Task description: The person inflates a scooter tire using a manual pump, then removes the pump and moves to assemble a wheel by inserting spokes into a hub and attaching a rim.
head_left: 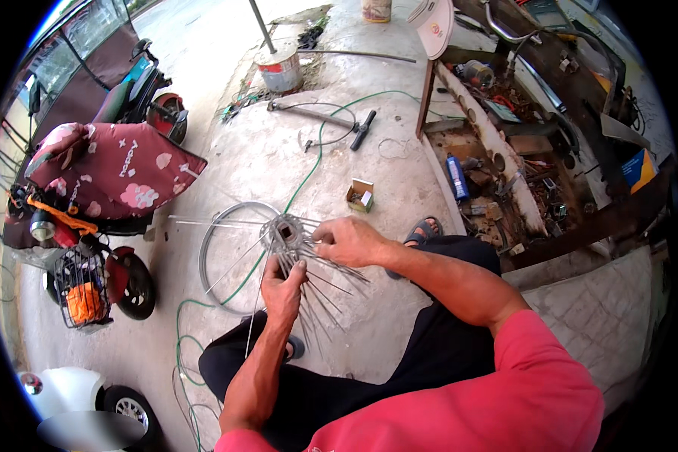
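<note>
Wheel hub (273, 239), metal with a square hole, sits in front of the seated person, with thin spokes (328, 290) fanning out on several sides. The left hand (284, 290) pinches it at the near edge, thumb and fingers close together. The right hand (352, 241) is curled narrow at the right edge, against the spokes; whether its fingertips grip one, I cannot tell. A bare silver rim (205, 260) lies on the floor to the left, partly behind the hub. Farther off are a small open box (360, 197) with print too small to read and a floor pump (316, 114). At left, a dark red flowered scooter cover (113, 169) carries pale lettering. At right, a metal bench (481, 113) holds a blue labelled bottle (456, 179); a blue-and-yellow printed packet (640, 172) is beyond.
</note>
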The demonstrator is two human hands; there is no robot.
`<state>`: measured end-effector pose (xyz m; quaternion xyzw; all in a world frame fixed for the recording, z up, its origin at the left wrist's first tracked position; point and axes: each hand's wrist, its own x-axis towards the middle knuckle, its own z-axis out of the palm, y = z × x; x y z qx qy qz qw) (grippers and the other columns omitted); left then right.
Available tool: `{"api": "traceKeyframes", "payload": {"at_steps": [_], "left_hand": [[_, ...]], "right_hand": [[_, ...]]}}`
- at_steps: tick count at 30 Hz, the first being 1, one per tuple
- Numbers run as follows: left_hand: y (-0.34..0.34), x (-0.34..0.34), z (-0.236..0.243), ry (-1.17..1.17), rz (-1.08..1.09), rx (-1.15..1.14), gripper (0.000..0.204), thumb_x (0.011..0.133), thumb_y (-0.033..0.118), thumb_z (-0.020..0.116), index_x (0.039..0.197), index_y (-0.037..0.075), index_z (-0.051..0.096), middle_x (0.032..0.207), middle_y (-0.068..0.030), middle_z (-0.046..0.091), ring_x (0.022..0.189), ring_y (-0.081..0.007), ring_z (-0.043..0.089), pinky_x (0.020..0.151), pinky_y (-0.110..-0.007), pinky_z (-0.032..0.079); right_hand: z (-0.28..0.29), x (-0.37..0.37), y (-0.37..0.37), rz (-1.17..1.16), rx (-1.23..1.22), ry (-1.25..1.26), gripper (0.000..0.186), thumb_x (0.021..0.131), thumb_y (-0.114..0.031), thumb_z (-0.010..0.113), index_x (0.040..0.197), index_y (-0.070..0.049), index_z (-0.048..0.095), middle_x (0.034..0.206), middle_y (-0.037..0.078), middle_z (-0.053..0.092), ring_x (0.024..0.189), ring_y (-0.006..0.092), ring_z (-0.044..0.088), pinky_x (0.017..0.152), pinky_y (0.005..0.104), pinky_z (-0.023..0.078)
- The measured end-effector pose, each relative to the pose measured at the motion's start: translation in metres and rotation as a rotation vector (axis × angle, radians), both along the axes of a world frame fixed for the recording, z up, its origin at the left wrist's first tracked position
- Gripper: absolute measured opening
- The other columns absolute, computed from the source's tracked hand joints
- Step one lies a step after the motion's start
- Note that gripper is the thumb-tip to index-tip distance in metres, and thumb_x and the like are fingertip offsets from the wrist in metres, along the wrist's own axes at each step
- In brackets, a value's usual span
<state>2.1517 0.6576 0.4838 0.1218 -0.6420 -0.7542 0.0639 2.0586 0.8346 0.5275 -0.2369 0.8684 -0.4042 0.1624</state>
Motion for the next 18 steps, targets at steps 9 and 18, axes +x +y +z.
{"api": "traceKeyframes", "payload": {"at_steps": [9, 18], "left_hand": [[-0.012, 0.002, -0.006, 0.009, -0.015, 0.030, 0.018, 0.089, 0.006, 0.068, 0.104, 0.000, 0.061, 0.086, -0.0030, 0.064, 0.071, -0.0097, 0.058, 0.065, -0.025, 0.049], [-0.013, 0.002, 0.002, -0.005, -0.031, 0.044, 0.022, 0.089, 0.006, 0.069, 0.109, 0.000, 0.062, 0.085, -0.0005, 0.064, 0.074, -0.0076, 0.056, 0.068, -0.024, 0.046]], "right_hand": [[-0.001, 0.001, -0.007, 0.056, -0.019, -0.028, 0.027, 0.081, -0.025, 0.067, 0.097, -0.003, 0.072, 0.090, 0.019, 0.072, 0.084, 0.0309, 0.071, 0.077, 0.0393, 0.055], [0.022, 0.020, -0.001, -0.030, -0.132, -0.081, 0.035, 0.082, -0.021, 0.067, 0.108, 0.001, 0.064, 0.081, 0.015, 0.071, 0.076, 0.0262, 0.069, 0.072, 0.0369, 0.054]]}}
